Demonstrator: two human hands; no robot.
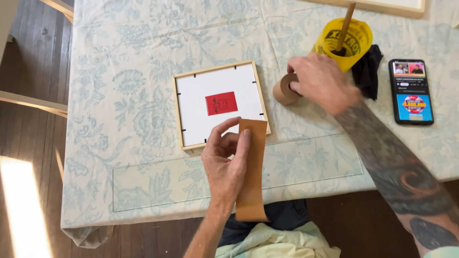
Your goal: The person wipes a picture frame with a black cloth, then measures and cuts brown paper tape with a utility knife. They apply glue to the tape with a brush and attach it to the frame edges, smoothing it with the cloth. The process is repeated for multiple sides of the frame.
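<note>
Left hand [224,165]: closed in a pinch on a brown paper strip [252,169], held at 6 o'clock of the frame [220,104].
Right hand [321,81]: curled around the tape roll [285,89] on the counter [119,95].
Tape roll: at 3 o'clock of the frame.
Cup [345,43]: at 1 o'clock of the roll.

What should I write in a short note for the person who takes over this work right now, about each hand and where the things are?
Left hand: holds a cut strip of brown paper tape upright at the table's near edge.
Right hand: rests on the roll of brown tape, which stands on the tablecloth.
Wooden frame: lies face down, white backing up, with a red card in the middle, just beyond the strip.
Yellow cup with a wooden-handled brush, a black cloth and a phone lie to the right.
Done: one strip is cut off. Left: no tape is on the frame yet.
</note>
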